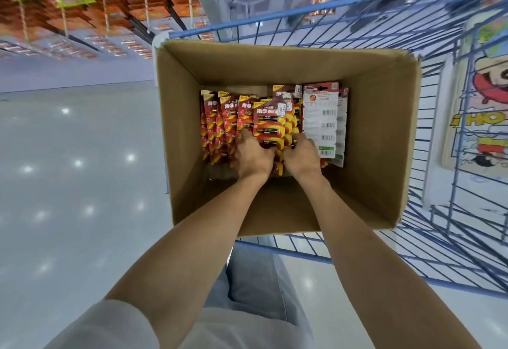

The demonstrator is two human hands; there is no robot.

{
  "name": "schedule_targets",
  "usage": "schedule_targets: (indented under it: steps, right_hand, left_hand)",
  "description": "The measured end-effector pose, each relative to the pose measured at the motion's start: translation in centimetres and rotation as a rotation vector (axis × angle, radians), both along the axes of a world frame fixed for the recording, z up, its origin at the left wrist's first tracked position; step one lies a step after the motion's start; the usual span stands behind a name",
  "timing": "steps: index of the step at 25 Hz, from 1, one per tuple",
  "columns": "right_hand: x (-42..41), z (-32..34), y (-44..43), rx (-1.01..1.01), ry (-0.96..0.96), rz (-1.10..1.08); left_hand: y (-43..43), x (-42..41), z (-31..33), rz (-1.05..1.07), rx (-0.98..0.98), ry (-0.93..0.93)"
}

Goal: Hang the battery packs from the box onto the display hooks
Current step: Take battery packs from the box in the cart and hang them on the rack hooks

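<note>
We see the red-and-yellow carded battery packs [264,125] lying in overlapping rows on the bottom of an open brown cardboard box [379,128], their printed fronts facing up. At the right end of the rows, a few packs with white barcode backs [320,120] lie face down, touching the red ones.

Both of our hands reach down into the box and meet at the near end of the middle rows. The left hand [251,156] has its fingers curled down into the packs at the left edge of a black-and-red pack on top. The right hand [302,156] has its fingers curled around the packs just beside it, so the two hands grip a bundle between them. The fingertips are buried among the cards and we cannot see them.

The box sits inside a blue wire cart [453,211], pressed into its left corner. A cartoon poster [481,101] leans against the cart's right side.

To the upper left, blurred, the display hooks [104,18] carry dense rows of red and orange packs. A glossy pale floor [68,183] spreads to the left of the cart. Below our bare forearms we see a light sleeve [110,326] and pale grey trousers [255,280].
</note>
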State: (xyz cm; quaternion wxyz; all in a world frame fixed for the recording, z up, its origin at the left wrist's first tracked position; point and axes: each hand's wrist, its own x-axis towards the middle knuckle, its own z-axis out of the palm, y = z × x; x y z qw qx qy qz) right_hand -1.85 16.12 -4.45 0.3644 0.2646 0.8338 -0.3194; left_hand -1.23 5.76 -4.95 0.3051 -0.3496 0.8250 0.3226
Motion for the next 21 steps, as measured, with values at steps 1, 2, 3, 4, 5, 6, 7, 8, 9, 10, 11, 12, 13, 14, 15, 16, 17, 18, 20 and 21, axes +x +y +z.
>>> schedule_targets:
  steps: [1,2,3,4,5,6,7,8,9,10,11,12,13,14,15,16,17,18,20,21]
  right_hand:
    - [-0.1,-0.1,-0.1,0.013,0.000,-0.006]
    - [-0.1,-0.2,-0.3,0.024,0.005,-0.015]
    - [-0.1,-0.3,-0.4,0.027,0.009,-0.027]
    - [-0.1,-0.5,-0.5,0.027,0.015,-0.044]
    - [0.0,-0.6,-0.6,0.028,0.018,-0.059]
    - [0.0,-0.7,-0.6,0.033,0.019,-0.075]
    - [0.0,-0.7,-0.6,0.040,0.016,-0.089]
    - [0.0,-0.8,-0.6,0.046,0.014,-0.100]
    - [0.0,-0.8,-0.7,0.047,0.013,-0.108]
    - [-0.1,-0.9,-0.8,0.043,0.011,-0.120]
    - [-0.1,-1.0,-1.0,0.040,0.008,-0.137]
    - [-0.2,-1.2,-1.2,0.037,0.005,-0.158]
    - [-0.1,-1.4,-1.5,0.036,0.002,-0.180]
    - [0.0,-1.8,-1.8,0.042,0.004,-0.198]
    - [0.1,-2.0,-2.2,0.063,0.009,-0.206]
    - [0.3,-2.2,-2.5,0.098,0.022,-0.205]
    - [0.4,-2.2,-2.8,0.127,0.046,-0.197]
    - [0.5,-2.3,-3.0,0.132,0.082,-0.195]
    - [0.4,-2.1,-3.3,0.043,0.150,-0.214]
    - [0.2,-1.8,-3.4,-0.011,0.149,-0.222]
  left_hand:
    - [0.0,0.0,-0.1,0.004,-0.003,0.004]
    - [-0.1,0.1,-0.1,0.027,0.009,0.006]
    - [-0.2,0.1,0.0,0.059,0.032,0.008]
    - [-0.4,0.1,-0.1,0.082,0.052,0.008]
    - [-0.6,0.2,-0.2,0.093,0.060,0.002]
    - [-0.9,0.2,-0.3,0.098,0.066,-0.005]
    - [-1.2,0.2,-0.2,0.100,0.080,-0.016]
    - [-1.6,0.2,0.1,0.107,0.095,-0.027]
    - [-2.1,0.1,0.4,0.119,0.105,-0.034]
    - [-2.8,0.1,0.7,0.137,0.103,-0.036]
    - [-3.4,0.0,1.2,0.165,0.090,-0.041]
    - [-4.1,-0.2,1.7,0.209,0.071,-0.051]
    - [-4.8,-0.3,2.1,0.263,0.055,-0.063]
    - [-5.5,-0.4,2.3,0.315,0.047,-0.068]
    - [-6.0,-0.5,2.4,0.354,0.047,-0.064]
    - [-6.4,-0.6,2.4,0.383,0.049,-0.056]
    - [-6.6,-0.6,2.4,0.406,0.052,-0.045]
    - [-6.7,-0.7,2.4,0.426,0.055,-0.040]
    - [-6.7,-0.7,2.5,0.454,0.075,-0.035]
    - [-6.7,-0.7,2.7,0.460,0.089,-0.035]
